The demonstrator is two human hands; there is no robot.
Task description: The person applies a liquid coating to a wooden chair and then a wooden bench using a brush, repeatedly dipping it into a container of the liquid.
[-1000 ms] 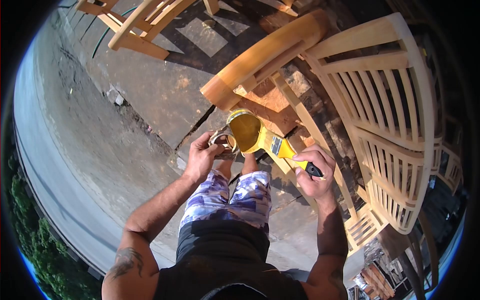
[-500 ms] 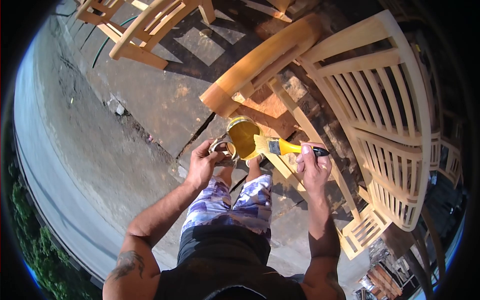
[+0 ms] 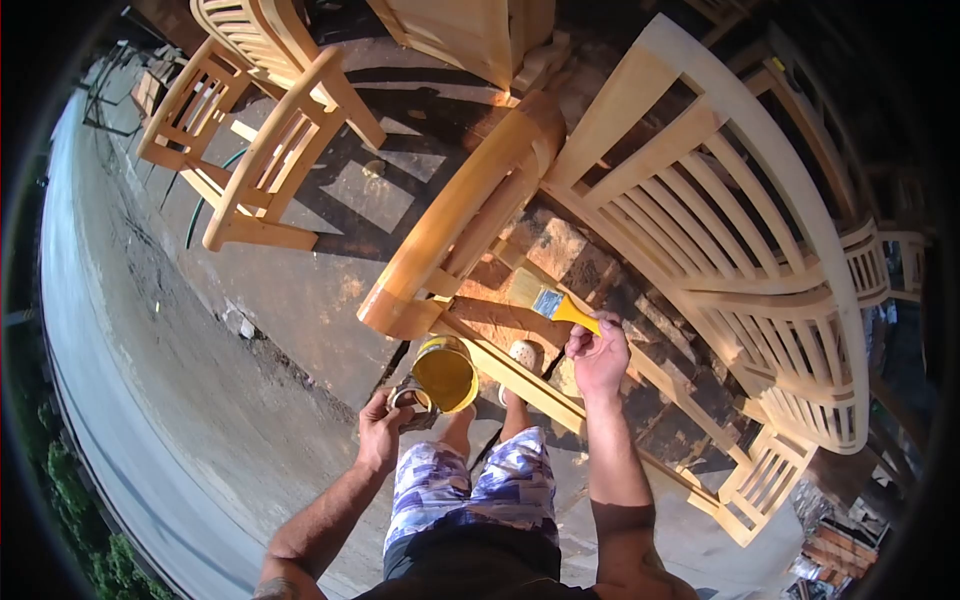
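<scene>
My left hand (image 3: 378,432) is closed around the ring-like handle at the side of a paint can (image 3: 447,376), tilted with its yellow-brown inside facing me. Between the fingers of my right hand (image 3: 600,362) is a yellow-handled paintbrush (image 3: 565,308), its pale bristles pointing up and left. The brush is apart from the can, over the open seat frame of a wooden bench (image 3: 530,385). Glossy and darker than the pale slatted backrest (image 3: 690,215), the bench's broad armrest (image 3: 455,225) lies beyond the can. Part of the brush handle is hidden by my fingers.
Another slatted wooden bench (image 3: 270,150) stands at the upper left, near a green hose (image 3: 200,205). Bricks (image 3: 575,250) lie beneath the nearer bench. A wooden piece (image 3: 455,35) stands at the top. My feet are close to the bench's front rail; a road runs along the left.
The view has shifted, bringing more of the far bench into sight. The paintbrush has moved away from the can's mouth toward the bench frame. Both hands keep their holds.
</scene>
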